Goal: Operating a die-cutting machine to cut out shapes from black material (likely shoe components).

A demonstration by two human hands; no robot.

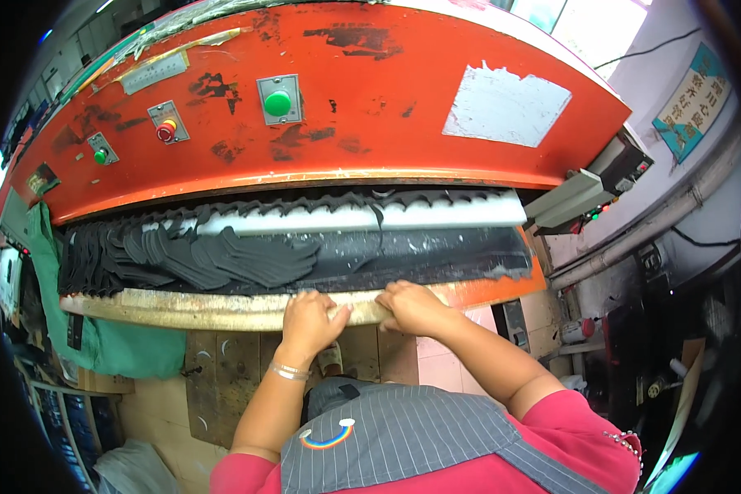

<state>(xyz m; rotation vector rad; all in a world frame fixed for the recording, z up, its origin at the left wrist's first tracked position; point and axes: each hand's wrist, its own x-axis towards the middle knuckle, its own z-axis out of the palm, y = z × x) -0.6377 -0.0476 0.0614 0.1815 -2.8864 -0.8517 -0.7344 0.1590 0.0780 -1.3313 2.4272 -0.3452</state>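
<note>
Both my hands are at the pale front edge of a long board (198, 311) at the mouth of an orange press. My left hand (309, 323) has its fingers hooked over that edge, thumb out to the right. Close by on the right, my right hand (413, 307) is curled on the same edge. Beyond them, dark grey curved foam pieces (259, 259) overlap in fanned rows on a black sheet (436, 251). Further back runs a white foam strip (453, 212) under a dark layer with a scalloped edge.
Above the board rises the orange press panel (395, 107) with a large green button (277, 103), a red knob (166, 129) and a small green button (100, 156). A sensor bar (580, 196) juts out at right. A green sack (140, 350) hangs at left.
</note>
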